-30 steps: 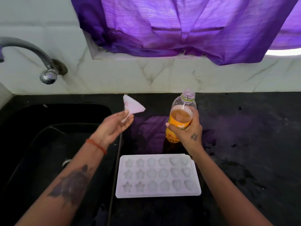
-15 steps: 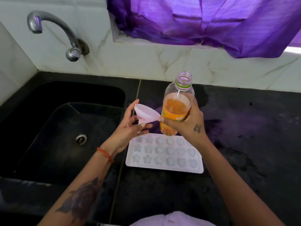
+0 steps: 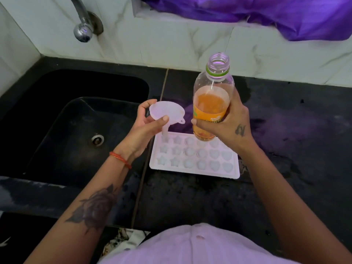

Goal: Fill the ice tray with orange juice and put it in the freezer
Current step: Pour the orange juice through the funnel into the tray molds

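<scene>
A white ice tray with star, round and heart moulds lies on the black counter just right of the sink. My left hand pinches a small white funnel, mouth up, with its spout over the tray's far-left mould. My right hand grips an uncapped clear bottle of orange juice, held upright above the tray's far edge. The moulds look empty of juice.
A black sink with a drain lies to the left, a chrome tap above it. The black counter stretches to the right. White marble wall and a purple curtain stand behind. My light shirt fills the bottom.
My left hand brought the funnel from beside the sink down over the tray's far-left mould and turned it upright. My right hand lifted the bottle over the tray. The view tilted downward.
</scene>
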Motion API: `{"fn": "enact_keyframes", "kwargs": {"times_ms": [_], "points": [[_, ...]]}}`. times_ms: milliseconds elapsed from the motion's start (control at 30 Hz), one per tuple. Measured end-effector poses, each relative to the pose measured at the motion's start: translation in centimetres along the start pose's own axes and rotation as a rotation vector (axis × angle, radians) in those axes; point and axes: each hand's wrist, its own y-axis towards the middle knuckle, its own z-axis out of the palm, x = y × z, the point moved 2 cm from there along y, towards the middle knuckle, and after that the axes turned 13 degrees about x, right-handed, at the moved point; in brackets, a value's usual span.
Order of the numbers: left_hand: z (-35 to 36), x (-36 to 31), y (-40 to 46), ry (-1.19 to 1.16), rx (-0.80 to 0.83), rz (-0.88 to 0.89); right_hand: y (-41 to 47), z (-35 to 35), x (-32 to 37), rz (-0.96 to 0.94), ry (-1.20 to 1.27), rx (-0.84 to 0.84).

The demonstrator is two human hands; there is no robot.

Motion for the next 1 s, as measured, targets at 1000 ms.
{"fn": "enact_keyframes", "kwargs": {"times_ms": [1000], "points": [[-1.6,1.7,-1.3,0.206,-0.02,-0.127,-0.8,-1.7,-2.6,0.144,-0.92,0.285]]}}
